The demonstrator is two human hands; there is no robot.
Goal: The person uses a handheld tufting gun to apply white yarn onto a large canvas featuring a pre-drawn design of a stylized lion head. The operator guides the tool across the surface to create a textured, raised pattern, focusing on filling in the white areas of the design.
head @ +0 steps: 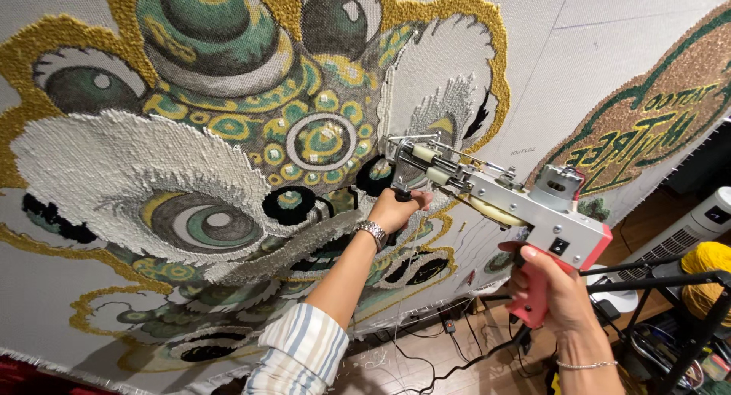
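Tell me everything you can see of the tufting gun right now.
The silver metal tufting gun with a red pistol handle is held up, its needle end against the stretched grey cloth with the tufted lion-face design. The right hand wraps the red handle; the left hand holds the black front knob. Cream rollers and thin rods run along its body. A black cable hangs below.

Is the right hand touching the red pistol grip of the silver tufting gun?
Touching. The head view shows the right hand wrapped around the tufting gun's red grip.
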